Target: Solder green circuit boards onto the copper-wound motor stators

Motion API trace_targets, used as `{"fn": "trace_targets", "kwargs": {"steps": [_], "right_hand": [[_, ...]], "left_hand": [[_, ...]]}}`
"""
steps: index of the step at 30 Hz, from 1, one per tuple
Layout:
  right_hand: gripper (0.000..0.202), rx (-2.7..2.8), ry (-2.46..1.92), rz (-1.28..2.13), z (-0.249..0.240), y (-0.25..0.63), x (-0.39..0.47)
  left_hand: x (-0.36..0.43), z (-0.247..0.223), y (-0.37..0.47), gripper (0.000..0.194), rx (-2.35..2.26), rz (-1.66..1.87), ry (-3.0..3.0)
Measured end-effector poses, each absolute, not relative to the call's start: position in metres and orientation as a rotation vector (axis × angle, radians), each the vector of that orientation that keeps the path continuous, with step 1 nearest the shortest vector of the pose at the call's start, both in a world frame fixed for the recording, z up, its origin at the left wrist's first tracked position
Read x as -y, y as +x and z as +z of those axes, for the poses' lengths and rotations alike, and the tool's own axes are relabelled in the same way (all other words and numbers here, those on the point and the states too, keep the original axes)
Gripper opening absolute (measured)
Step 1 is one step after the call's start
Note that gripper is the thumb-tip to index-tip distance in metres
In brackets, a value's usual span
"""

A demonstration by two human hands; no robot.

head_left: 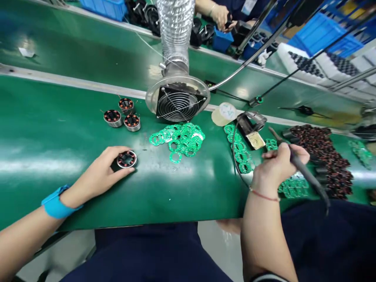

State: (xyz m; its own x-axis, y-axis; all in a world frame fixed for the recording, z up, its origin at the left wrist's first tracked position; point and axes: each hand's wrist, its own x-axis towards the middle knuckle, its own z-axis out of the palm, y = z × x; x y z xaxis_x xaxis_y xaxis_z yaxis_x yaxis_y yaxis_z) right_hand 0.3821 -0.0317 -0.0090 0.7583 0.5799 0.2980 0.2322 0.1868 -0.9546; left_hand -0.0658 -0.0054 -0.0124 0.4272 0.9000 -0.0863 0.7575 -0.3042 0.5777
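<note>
My left hand (107, 170) has its thumb and fingers curled round a motor stator (127, 159), a silver ring with copper windings inside, on the green bench. Farther back stand three more stators (132, 122) in a small group. My right hand (277, 160) grips a soldering iron (298, 162) at the right, its tip pointing up and away from me. Just beyond that hand sits a soldering iron stand (255, 139) with a pale yellow pad. Ring-shaped green circuit boards (188, 139) lie heaped between my hands, apart from both.
A fume extractor fan (180, 103) on a foil duct hangs over the bench's back edge. Rows of circuit boards (239, 150) and a large pile of wound cores (326, 156) occupy the right side. Beside the stand is a round translucent container (225, 113). Across the bench, a co-worker's hands (221, 17) handle a dark part.
</note>
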Motion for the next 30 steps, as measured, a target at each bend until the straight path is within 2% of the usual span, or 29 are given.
{"fn": "trace_targets", "kwargs": {"steps": [1,2,4,6,8,10,15,19,23,30], "right_hand": [[0.012,0.773,-1.389,0.075,-0.009,0.357,0.044],[0.015,0.929,-1.429,0.042,-0.011,0.331,0.054],[0.024,1.394,-1.459,0.166,-0.016,0.281,0.067],[0.024,1.885,-1.445,0.212,-0.024,0.244,0.069],[0.024,2.165,-1.495,0.165,-0.032,0.223,0.063],[0.026,2.260,-1.571,0.146,-0.037,0.214,0.055],[0.036,2.279,-1.527,0.335,-0.041,0.201,0.042],[0.031,2.174,-1.437,0.367,-0.032,0.193,0.047],[0.031,1.904,-1.388,0.354,-0.018,0.199,0.068],[0.009,1.437,-1.438,0.379,-0.031,0.202,0.101]], "left_hand": [[0.002,-0.009,-0.061,0.057,-1.335,0.374,2.085],[-0.002,-0.005,-0.057,0.055,-1.266,0.390,2.042],[-0.012,0.004,-0.048,0.053,-1.119,0.347,2.029],[-0.022,0.011,-0.040,0.043,-0.995,0.236,2.154],[-0.030,0.013,-0.035,0.033,-0.879,0.134,2.375],[-0.033,0.009,-0.034,0.030,-0.808,0.077,2.553],[-0.027,-0.008,-0.040,0.040,-0.802,0.142,2.587],[-0.026,-0.014,-0.041,0.043,-0.822,0.299,2.413],[-0.028,-0.016,-0.037,0.036,-0.823,0.423,2.347],[-0.028,-0.020,-0.030,0.029,-0.803,0.477,2.383]]}}
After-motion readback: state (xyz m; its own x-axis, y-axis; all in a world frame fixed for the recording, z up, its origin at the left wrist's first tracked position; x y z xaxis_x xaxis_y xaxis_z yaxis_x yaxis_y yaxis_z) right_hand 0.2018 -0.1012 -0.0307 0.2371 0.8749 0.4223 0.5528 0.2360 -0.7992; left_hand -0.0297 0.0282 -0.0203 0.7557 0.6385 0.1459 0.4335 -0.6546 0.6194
